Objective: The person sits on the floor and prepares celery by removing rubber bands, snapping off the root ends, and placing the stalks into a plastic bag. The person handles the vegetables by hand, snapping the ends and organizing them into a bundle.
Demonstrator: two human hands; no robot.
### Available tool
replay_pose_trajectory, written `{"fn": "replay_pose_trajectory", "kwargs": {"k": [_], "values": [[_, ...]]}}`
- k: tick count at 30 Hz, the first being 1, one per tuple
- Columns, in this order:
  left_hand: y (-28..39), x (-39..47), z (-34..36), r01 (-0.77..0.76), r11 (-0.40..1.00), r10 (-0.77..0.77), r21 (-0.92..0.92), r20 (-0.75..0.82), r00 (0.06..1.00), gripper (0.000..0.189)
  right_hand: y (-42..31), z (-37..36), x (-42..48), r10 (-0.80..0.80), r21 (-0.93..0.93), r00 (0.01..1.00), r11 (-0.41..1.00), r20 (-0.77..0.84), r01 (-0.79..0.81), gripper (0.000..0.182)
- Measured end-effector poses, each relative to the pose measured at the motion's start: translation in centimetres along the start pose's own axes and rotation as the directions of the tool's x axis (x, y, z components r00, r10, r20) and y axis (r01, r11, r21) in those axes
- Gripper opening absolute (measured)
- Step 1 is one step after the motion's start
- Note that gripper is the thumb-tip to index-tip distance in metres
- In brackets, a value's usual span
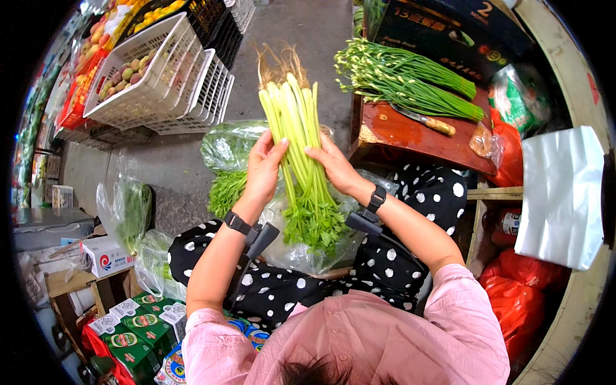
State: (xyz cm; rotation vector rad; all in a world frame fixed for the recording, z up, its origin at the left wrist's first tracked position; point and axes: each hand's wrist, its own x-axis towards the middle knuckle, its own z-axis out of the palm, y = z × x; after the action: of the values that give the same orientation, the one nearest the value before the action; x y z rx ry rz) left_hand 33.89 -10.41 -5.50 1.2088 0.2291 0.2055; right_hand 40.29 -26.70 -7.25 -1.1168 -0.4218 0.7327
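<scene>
Between both hands I hold a bunch of leafy celery (296, 130), its pale stalks and brown roots pointing away from me and its green leaves hanging towards my lap. My left hand (266, 166) clasps the left side of the stalks, the thumb lying along them. On the right side, my right hand (335, 166) grips the same bunch. A clear plastic bag (308, 257) spreads beneath the leaves over my lap. More leafy greens (226, 190) lie just left of my left hand, with a plastic-wrapped bundle of greens (231, 144) behind them.
Flowering chives (414, 77) and a wooden-handled knife (423, 118) rest on a reddish wooden stool (394, 130) at the right. White plastic crates (159, 91) of fruit stand at the upper left. Silvery plastic bags (558, 197) hang at the right; green beer cartons (139, 332) sit lower left.
</scene>
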Motion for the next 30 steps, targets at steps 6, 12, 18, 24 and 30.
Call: {"fn": "replay_pose_trajectory", "kwargs": {"k": [6, 12, 18, 24, 30], "values": [[0.3, -0.4, 0.8, -0.016, 0.997, 0.023, 0.076, -0.088, 0.996, 0.034, 0.2, 0.0, -0.1, 0.002, 0.009, 0.998, 1.0, 0.067, -0.003, 0.058], [0.5, -1.1, 1.6, -0.105, 0.988, 0.108, 0.115, -0.016, 0.994, 0.04, -0.1, 0.7, -0.3, -0.023, -0.087, 0.995, 0.996, 0.096, 0.031, 0.06], [0.5, -0.5, 1.1, 0.029, 0.999, -0.029, 0.021, -0.018, 0.999, 0.046, -0.2, 0.7, -0.4, -0.068, -0.151, 0.996, 0.986, 0.055, 0.076, 0.054], [-0.4, -0.7, 1.5, -0.116, 0.989, 0.113, 0.094, 0.04, 0.993, 0.054, 0.0, 0.5, -0.3, -0.149, -0.196, 0.989, 0.97, -0.004, 0.145, 0.052], [-0.3, -0.2, 1.2, 0.041, 0.992, -0.045, 0.118, 0.031, 0.999, 0.054, 0.1, 0.3, -0.3, -0.14, -0.337, 0.99, 0.931, 0.027, 0.141, 0.063]]}}
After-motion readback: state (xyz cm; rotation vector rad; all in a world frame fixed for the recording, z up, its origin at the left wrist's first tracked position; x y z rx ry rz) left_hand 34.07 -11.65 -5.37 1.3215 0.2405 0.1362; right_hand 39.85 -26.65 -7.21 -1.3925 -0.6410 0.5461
